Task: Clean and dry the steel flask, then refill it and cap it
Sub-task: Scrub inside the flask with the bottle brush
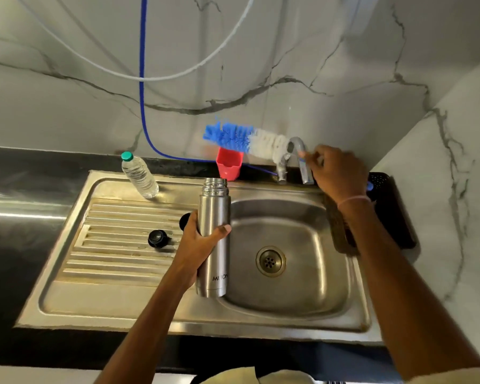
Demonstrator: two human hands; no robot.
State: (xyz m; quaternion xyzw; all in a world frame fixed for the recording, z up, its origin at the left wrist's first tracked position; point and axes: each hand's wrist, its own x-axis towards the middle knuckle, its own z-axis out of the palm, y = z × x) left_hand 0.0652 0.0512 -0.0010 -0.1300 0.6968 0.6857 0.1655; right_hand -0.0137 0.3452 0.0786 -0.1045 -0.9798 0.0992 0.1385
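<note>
Flask [214,236]: being held uncapped at the seam between draining board [117,231] and basin [302,295], mouth pointing toward the wall, probably so drips are falling into the sink; base possibly resting on the steel, hard to tell from above.
Left hand [197,245]: wrapping fingers and thumb round the flask's middle, steadying it and leaving the neck free for the brush.
Right hand [336,170]: clenching the brush handle, raised beside the tap [297,153].
Brush [244,139]: lying nearly level in the air, bristles pointing left above the red cup [229,163], seemingly being swung round toward the flask's mouth.
Cap [158,238]: sitting on the draining board, well apart from the flask; a second dark piece [185,220] peeking out just behind the left hand, both parked within easy reach for capping.
Water bottle [139,174]: standing sealed at the board's back corner, likely waiting for the refill.
Edges: tap spout and red cup crowding the back rim near the bristles; brown scrubber [340,231] and black mat [394,206] lying along the basin's right side, under the right forearm.
Open room: basin offering bare space over the drain [270,261]; path from brush tip down to the flask's mouth looking unobstructed, calling for a turn of the wrist away from the spout.
</note>
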